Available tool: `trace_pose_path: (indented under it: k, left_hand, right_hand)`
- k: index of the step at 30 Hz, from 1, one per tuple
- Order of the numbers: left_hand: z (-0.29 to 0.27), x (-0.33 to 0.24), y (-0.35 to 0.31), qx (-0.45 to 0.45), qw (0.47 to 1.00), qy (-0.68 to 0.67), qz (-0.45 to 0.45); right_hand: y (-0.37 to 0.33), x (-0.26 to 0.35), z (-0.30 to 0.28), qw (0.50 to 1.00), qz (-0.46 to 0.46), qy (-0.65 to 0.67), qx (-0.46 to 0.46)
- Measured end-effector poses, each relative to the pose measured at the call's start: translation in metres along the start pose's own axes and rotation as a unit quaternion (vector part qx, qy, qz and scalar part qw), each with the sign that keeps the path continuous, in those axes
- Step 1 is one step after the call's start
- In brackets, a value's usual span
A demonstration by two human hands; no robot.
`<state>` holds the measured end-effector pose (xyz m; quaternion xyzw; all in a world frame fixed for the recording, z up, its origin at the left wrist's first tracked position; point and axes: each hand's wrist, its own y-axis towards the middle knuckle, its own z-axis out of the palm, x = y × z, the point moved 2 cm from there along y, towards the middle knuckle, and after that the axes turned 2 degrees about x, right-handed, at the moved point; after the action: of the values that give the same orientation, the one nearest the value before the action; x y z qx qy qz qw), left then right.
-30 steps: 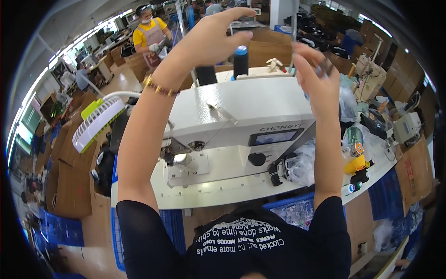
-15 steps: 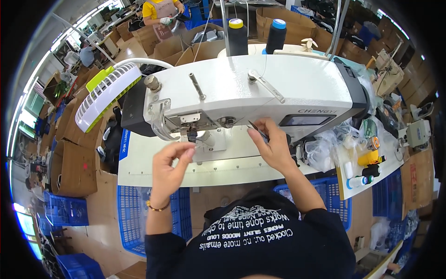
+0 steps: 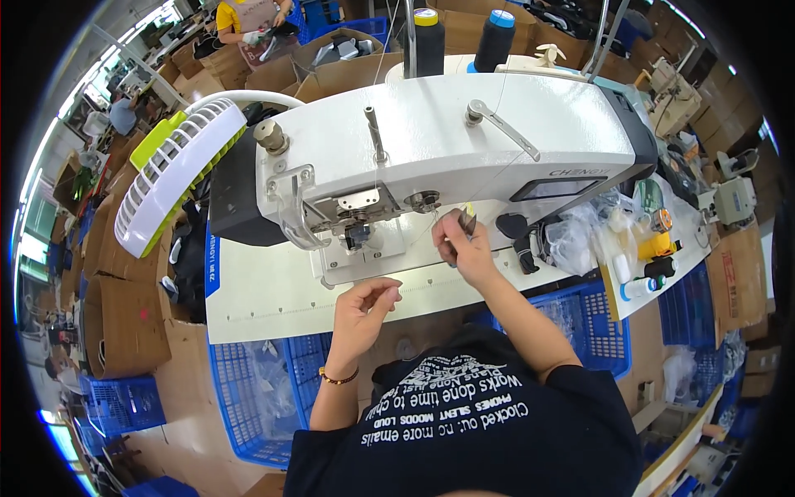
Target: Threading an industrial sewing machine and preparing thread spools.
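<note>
A white sewing machine (image 3: 431, 124) stands across the pale worktable (image 3: 257, 286). My right hand (image 3: 465, 248) is closed in front of the machine arm, with dark, pointed thread snips (image 3: 468, 221) sticking up from it. A fine thread runs down the machine near its fingertips. My left hand (image 3: 364, 315) is at the table's front edge, thumb and fingers pinched together. Anything between them is too small to make out. The needle area (image 3: 358, 236) lies beyond the left hand, apart from it. A dark rounded piece (image 3: 512, 224) rests right of my right hand.
A white and green fan (image 3: 178, 174) hangs at the machine's left end. Two dark thread cones (image 3: 494, 43) stand behind. Plastic bags (image 3: 571, 240) and small spools (image 3: 638, 288) lie to the right. Blue baskets (image 3: 248, 422) sit below the table. A co-worker (image 3: 252, 21) stands beyond.
My left hand has moved right and nearer to me, away from the needle area. The right hand has shifted slightly left, its fingers curled closer together, and the snips' tip now points upward.
</note>
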<state>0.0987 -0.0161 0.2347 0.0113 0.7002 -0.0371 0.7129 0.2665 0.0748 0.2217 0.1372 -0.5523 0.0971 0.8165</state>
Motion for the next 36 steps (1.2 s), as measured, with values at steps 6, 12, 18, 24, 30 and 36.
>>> trace_pose_path:
  k: [6, 12, 18, 24, 30, 36]
  left_hand:
    - [0.003, 0.005, 0.012, -0.019, 0.999, -0.017, 0.025]
    - [0.003, 0.014, 0.018, 0.002, 0.999, -0.040, 0.034]
    - [-0.003, 0.024, 0.016, 0.029, 0.999, -0.022, -0.002]
    - [-0.012, 0.028, 0.012, 0.038, 0.999, 0.009, -0.022]
    - [-0.007, 0.032, 0.010, 0.055, 0.998, -0.003, -0.023]
    - [-0.002, 0.026, 0.010, 0.050, 0.998, -0.028, -0.015]
  right_hand:
    - [-0.008, -0.006, 0.013, 1.000, -0.016, 0.015, 0.004]
    - [-0.019, 0.002, 0.026, 0.970, -0.160, -0.159, -0.086]
    - [-0.022, 0.013, 0.042, 0.952, -0.176, -0.230, -0.101]
    - [-0.022, 0.013, 0.039, 0.939, -0.205, -0.242, -0.129]
    - [-0.016, 0.007, 0.040, 0.956, -0.179, -0.213, -0.097]
    - [-0.034, 0.018, 0.041, 0.951, -0.230, -0.156, -0.138]
